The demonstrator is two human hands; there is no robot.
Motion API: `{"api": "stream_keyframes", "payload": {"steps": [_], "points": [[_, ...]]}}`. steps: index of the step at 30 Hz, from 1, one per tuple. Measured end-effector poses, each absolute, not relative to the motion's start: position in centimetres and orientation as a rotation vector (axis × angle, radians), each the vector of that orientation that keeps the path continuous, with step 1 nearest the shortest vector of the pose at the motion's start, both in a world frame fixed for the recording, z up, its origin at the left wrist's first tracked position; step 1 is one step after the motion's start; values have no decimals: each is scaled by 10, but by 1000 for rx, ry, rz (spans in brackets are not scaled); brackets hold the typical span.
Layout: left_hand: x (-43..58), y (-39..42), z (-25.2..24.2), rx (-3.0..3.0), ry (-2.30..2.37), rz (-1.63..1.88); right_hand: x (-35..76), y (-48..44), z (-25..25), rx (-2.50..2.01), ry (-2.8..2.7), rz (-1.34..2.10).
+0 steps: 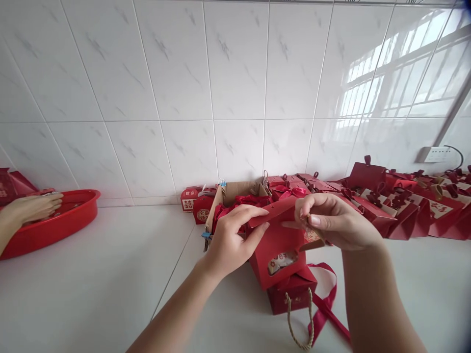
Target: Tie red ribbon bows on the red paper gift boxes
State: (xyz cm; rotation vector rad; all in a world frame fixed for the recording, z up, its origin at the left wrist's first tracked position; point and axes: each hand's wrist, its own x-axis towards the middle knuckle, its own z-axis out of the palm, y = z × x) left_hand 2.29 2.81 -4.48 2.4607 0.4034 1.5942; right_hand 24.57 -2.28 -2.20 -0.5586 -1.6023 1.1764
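Note:
My left hand (235,238) grips the upper flap of a red paper gift box (263,252) between thumb and fingers. The box is held tilted, and a wrapped item shows through its cut-out window. To its right, my right hand (336,220) is closed in a pinch near the flap; something small and dark shows at the fingertips, too small to name. Below sits another red gift box (292,294) with a twisted rope handle (289,323) drooping in front. A red ribbon (326,306) trails beside it on the white surface.
Behind my hands stands a cardboard box (241,188) with red items inside. Small red boxes (202,208) are left of it; rows of red gift boxes (401,208) fill the right. Another person's hand (37,208) reaches into a red basin (47,238).

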Motion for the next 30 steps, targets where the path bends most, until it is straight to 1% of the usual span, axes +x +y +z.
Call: {"api": "stream_keyframes", "payload": {"steps": [7, 14, 18, 21, 25, 30], "points": [[23, 27, -48, 2358, 480, 1481, 255, -25, -17, -482, -1439, 1083], [27, 27, -51, 2171, 657, 1421, 257, -30, -16, -642, -1342, 1007], [30, 27, -53, 2144, 698, 1309, 255, -41, -14, -945, -1515, 787], [32, 25, -54, 2107, 672, 1322, 243, -42, -12, -1073, -1661, 555], [29, 16, -50, 2125, 598, 1384, 224, -34, -13, -969, -1709, 310], [21, -3, -36, 2285, 478, 1455, 213, -29, -15, -788, -1705, 274]]}}
